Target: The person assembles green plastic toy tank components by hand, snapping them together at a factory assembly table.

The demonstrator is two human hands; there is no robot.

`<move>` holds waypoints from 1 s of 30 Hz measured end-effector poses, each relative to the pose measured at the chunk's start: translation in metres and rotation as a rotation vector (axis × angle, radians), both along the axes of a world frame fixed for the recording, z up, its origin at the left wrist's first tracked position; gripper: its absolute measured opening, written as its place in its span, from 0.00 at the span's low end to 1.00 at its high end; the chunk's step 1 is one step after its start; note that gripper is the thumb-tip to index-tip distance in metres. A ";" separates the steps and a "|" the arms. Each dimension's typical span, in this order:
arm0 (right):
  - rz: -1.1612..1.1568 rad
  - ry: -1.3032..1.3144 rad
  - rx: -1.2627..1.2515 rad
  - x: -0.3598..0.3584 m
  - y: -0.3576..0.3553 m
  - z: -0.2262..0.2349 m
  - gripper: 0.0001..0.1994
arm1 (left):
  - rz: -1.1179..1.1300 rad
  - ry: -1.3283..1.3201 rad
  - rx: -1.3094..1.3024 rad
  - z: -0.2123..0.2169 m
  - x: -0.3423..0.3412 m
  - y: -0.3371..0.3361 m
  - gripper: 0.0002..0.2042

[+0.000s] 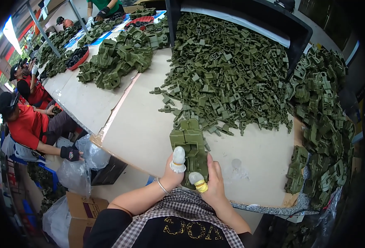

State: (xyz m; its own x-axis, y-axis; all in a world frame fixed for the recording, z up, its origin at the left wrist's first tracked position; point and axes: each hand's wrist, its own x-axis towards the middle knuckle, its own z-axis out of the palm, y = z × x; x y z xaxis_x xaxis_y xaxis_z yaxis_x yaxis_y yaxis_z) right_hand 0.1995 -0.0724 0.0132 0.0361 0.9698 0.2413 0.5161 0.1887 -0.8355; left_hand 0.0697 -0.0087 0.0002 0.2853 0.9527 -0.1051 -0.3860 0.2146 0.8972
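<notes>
Both my hands hold one olive-green plastic toy body (189,145), blocky and upright, just above the near edge of the cardboard-covered table (141,132). My left hand (173,170) grips its lower left side, the thumb in a white finger cot pressed on the plastic. My right hand (212,184) wraps its lower right, thumb wearing a white and yellow cot. A large heap of small green plastic parts (228,70) lies straight ahead, beyond the held piece.
Assembled green pieces are stacked at the right (325,124) and in a mound at the far left (118,60). A black bin (273,20) stands behind the heap. Seated people in red shirts (27,124) work at left by clear bags and cardboard boxes (81,215).
</notes>
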 end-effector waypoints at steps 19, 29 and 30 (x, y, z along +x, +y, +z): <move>-0.022 -0.286 0.093 -0.003 0.008 0.021 0.44 | -0.248 0.056 0.016 -0.012 -0.015 -0.005 0.28; 0.234 1.138 -0.360 -0.002 0.005 -0.008 0.38 | -0.143 -0.375 0.061 0.006 -0.011 0.002 0.30; 0.214 1.079 -0.350 0.004 0.010 -0.006 0.34 | -0.168 -0.291 0.027 0.005 -0.015 0.001 0.29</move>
State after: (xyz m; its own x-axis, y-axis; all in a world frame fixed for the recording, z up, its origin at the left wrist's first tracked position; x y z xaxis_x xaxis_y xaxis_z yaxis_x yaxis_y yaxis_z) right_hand 0.2033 -0.0623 0.0072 -0.1134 0.9886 -0.0986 -0.5132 -0.1432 -0.8462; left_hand 0.0547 -0.0078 0.0049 0.4525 0.8913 0.0285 -0.5884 0.2744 0.7606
